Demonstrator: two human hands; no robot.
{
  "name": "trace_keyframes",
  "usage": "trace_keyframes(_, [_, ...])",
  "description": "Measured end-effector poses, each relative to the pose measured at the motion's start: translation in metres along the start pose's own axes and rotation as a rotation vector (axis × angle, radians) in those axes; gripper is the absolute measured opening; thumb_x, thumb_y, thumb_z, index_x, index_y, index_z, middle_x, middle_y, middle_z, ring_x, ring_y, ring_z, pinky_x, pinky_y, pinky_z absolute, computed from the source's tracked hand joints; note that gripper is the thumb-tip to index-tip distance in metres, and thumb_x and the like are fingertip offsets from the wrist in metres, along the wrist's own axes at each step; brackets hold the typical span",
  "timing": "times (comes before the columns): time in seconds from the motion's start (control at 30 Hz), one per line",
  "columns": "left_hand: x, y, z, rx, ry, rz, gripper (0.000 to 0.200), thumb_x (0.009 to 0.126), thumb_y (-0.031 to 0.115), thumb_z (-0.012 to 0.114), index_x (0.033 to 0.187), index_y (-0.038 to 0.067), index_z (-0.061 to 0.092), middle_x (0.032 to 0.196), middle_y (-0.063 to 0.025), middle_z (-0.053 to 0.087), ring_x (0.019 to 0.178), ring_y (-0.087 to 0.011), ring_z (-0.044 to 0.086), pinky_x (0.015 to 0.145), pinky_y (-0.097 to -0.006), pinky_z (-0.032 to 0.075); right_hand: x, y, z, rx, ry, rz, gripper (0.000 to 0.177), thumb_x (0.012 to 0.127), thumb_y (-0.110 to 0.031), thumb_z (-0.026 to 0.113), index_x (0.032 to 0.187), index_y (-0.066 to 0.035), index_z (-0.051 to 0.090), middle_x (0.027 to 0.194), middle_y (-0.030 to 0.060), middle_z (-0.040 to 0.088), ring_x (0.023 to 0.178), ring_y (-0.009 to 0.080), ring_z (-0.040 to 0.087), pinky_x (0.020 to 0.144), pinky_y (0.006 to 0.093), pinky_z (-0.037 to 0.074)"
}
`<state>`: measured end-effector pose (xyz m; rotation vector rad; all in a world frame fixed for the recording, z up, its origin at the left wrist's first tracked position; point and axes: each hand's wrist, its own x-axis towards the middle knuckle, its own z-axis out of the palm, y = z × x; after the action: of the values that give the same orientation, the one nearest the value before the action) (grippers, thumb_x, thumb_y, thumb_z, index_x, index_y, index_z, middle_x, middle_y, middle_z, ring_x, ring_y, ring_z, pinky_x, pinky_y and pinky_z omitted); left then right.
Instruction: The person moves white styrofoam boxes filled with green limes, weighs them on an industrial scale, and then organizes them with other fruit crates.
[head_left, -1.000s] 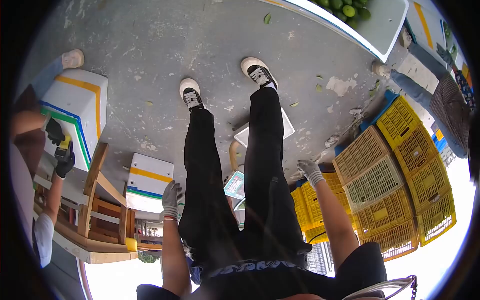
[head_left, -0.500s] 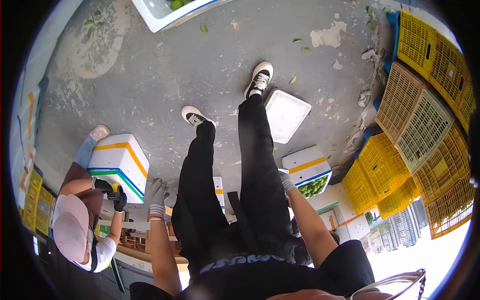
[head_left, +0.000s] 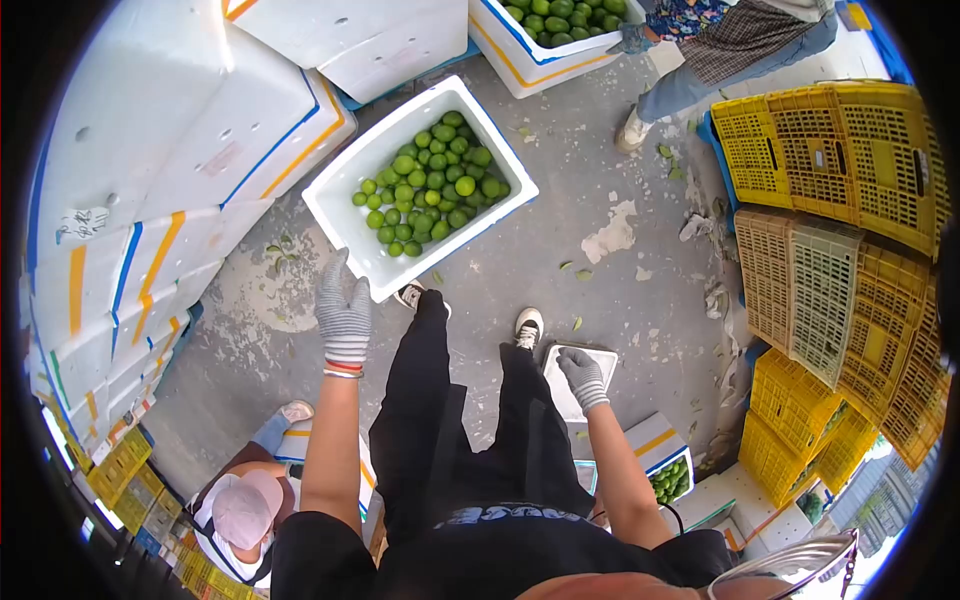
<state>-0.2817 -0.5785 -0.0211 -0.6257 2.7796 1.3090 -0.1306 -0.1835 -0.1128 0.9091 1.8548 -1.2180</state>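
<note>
In the head view, a white box (head_left: 350,235) of green limes (head_left: 430,185) sits on the grey floor (head_left: 480,275), turned at an angle, and serves as the landmark here. The left hand (head_left: 343,310), in a grey striped glove, is at the box's near left corner, fingers spread and open; whether they touch the rim I cannot tell. The right hand (head_left: 583,378), gloved alike, is well apart from the box, nearer the wearer and to its right, with fingers bent; how far it is closed I cannot tell. Behind that hand, a shallow white tray (head_left: 562,400) lies on the floor. The left shoe (head_left: 409,294) is just beside the box's near corner, the right shoe (head_left: 529,328) a little farther from it.

Left of the box rise stacked white cartons (head_left: 180,130) with orange and blue stripes. Beyond it, to the right, stands a second container (head_left: 540,75) of limes, with a co-worker in jeans (head_left: 745,45) beside it. Well to the box's right are stacked plastic crates (head_left: 810,270), mostly yellow. Nearer the wearer, left of the box, is a person in a pink cap (head_left: 245,510).
</note>
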Motion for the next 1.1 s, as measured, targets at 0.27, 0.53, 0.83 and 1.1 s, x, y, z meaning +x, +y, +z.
trace_keyframes(0.27, [0.332, 0.147, -0.061, 0.64, 0.305, 0.684, 0.065, 0.069, 0.023, 0.067, 0.126, 0.008, 0.042, 0.127, -0.0113, 0.045, 0.119, -0.0295, 0.039, 0.101, -0.0387, 0.031, 0.089, -0.33, 0.06, -0.244, 0.176, -0.442, 0.039, 0.074, -0.017, 0.063, 0.112, -0.007, 0.055, 0.102, 0.0125, 0.063, 0.095, 0.025, 0.06, 0.083, 0.0317, 0.047])
trace_keyframes(0.53, [0.481, 0.172, -0.011, 1.187, 0.01, 0.435, 0.056, 0.07, 0.046, 0.066, 0.108, 0.006, 0.057, 0.118, -0.0114, 0.048, 0.109, -0.028, 0.047, 0.09, -0.0377, 0.043, 0.283, -0.517, 0.024, -0.967, 0.411, -0.431, 0.058, 0.066, -0.029, 0.07, 0.118, -0.011, 0.049, 0.121, 0.0151, 0.05, 0.107, 0.0314, 0.053, 0.089, 0.0379, 0.044])
trace_keyframes(0.83, [0.495, 0.179, -0.001, 1.17, 0.14, 0.536, 0.063, 0.057, 0.061, 0.066, 0.08, 0.003, 0.064, 0.088, -0.0141, 0.059, 0.087, -0.0277, 0.053, 0.08, -0.0368, 0.042, 0.436, -0.489, 0.046, -0.771, 0.391, -0.183, 0.037, 0.067, -0.022, 0.06, 0.101, -0.007, 0.059, 0.101, 0.0181, 0.062, 0.096, 0.032, 0.059, 0.083, 0.0371, 0.047])
trace_keyframes(1.1, [0.497, 0.176, 0.0, 1.11, 0.172, 0.578, 0.058, 0.051, 0.057, 0.071, 0.074, 0.004, 0.062, 0.082, -0.0136, 0.058, 0.082, -0.0286, 0.053, 0.078, -0.0369, 0.042, 0.446, -0.427, -0.029, -1.009, 0.13, -0.036, 0.04, 0.071, -0.023, 0.056, 0.107, -0.006, 0.06, 0.104, 0.02, 0.06, 0.099, 0.0329, 0.057, 0.083, 0.0351, 0.047])
